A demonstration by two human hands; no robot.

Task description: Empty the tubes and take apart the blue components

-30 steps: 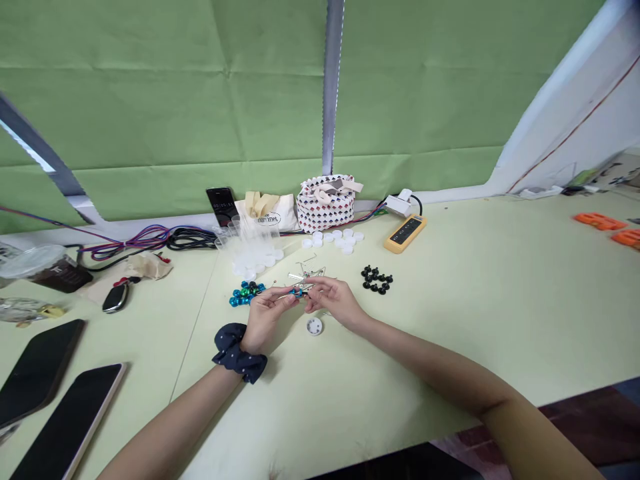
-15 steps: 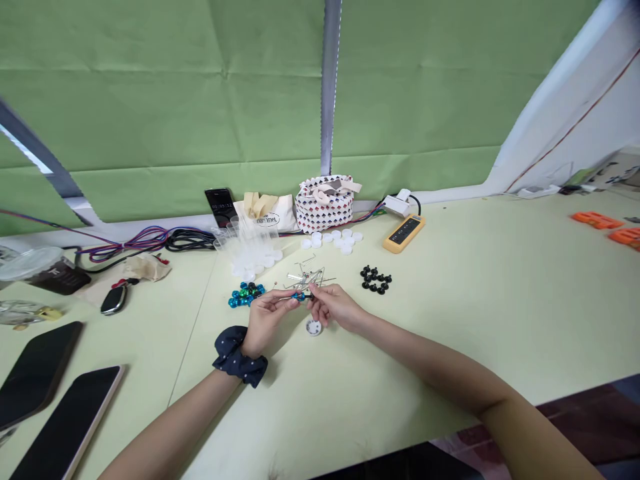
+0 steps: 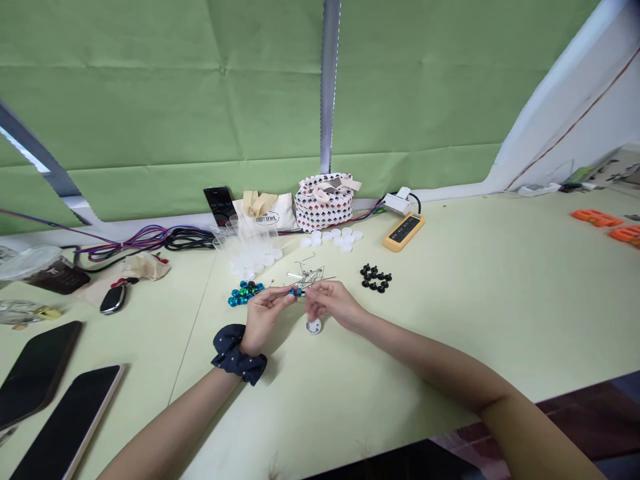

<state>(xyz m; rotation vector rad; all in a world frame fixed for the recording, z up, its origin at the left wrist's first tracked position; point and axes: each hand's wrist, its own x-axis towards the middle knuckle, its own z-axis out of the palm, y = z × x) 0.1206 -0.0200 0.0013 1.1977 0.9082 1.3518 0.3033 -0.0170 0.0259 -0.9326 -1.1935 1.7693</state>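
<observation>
A thin metal pin [image 3: 295, 294] with a blue bead [image 3: 298, 292] on it sits between the two hands, just above the tabletop [image 3: 450, 320], near the middle of the scene. The left hand [image 3: 265, 315] is on the left side of the pin, and its fingers [image 3: 283, 298] are together, pinching the pin's near part. The right hand [image 3: 333, 303] comes in from the right, its fingers [image 3: 314, 297] together and just beside the bead. Can't tell if they're actually touching it; that spot is small and a bit blurred. Both forearms reach in from the near edge, wrists bent slightly, palms down and tilted inward. A navy polka-dot scrunchie [image 3: 237, 355] is on the left wrist.

Right behind the hands is a loose pile of metal pins [image 3: 306, 277]. A small white round cap [image 3: 313, 326] lies just under the right hand. Teal and green beads [image 3: 245, 294] are to the left of the pile, black plastic pieces [image 3: 375, 278] to the right. Farther back are white bottle caps [image 3: 330, 239] and clear plastic cups [image 3: 247, 243]. Two phones [image 3: 65, 427] lie at near left, with a key fob [image 3: 113, 300] beyond them.
</observation>
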